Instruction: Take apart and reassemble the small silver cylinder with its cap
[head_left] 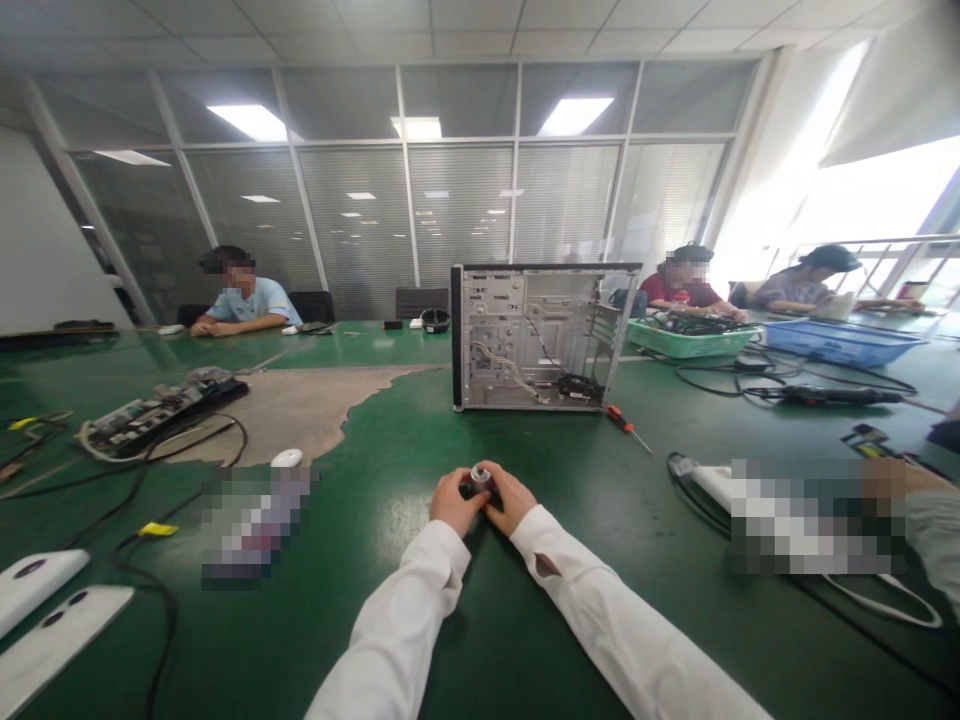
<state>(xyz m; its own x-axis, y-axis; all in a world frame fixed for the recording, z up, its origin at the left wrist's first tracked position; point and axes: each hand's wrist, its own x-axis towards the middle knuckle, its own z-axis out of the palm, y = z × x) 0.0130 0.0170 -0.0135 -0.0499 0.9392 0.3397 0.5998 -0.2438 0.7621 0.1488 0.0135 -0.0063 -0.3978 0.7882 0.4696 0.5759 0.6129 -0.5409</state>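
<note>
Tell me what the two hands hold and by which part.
The left hand and right hand together hold a small silvery cylinder by its sides; exactly what it is cannot be told.

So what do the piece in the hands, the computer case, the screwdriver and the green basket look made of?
Piece: perhaps metal, from its silvery-grey look; too small to be sure.
Case: likely sheet metal, dull silver, with pressed, perforated panels.
Screwdriver: orange handle, probably plastic; thin grey shaft, likely metal.
Basket: likely moulded plastic, evenly green.
</note>
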